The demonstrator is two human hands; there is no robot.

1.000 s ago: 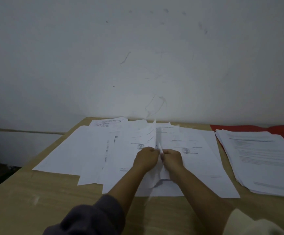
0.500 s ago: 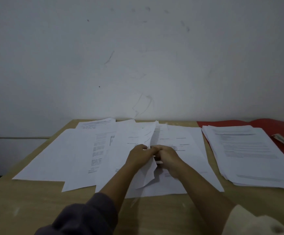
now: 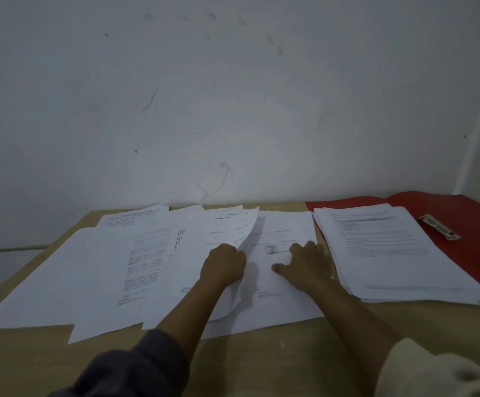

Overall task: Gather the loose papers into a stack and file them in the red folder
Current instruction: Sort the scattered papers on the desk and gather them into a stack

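Several loose white printed papers (image 3: 112, 270) lie overlapping across the left and middle of the wooden table. My left hand (image 3: 223, 266) pinches the right edge of one sheet (image 3: 233, 227), which curls up off the pile. My right hand (image 3: 304, 263) rests flat with spread fingers on a stamped sheet (image 3: 279, 296) lying just to its right. An open red folder (image 3: 462, 219) lies at the right, and a neat stack of papers (image 3: 390, 253) sits on it.
A metal fastener clip (image 3: 439, 227) lies on the folder's bare right part. The wooden table (image 3: 261, 362) butts against a scuffed white wall; its front strip shows bare wood. The left table edge drops off near the papers.
My hands, close together on one lifted sheet before, have parted: the right hand moved right and flattened onto the stamped sheet, while the left keeps the curled sheet. The camera view shifted right.
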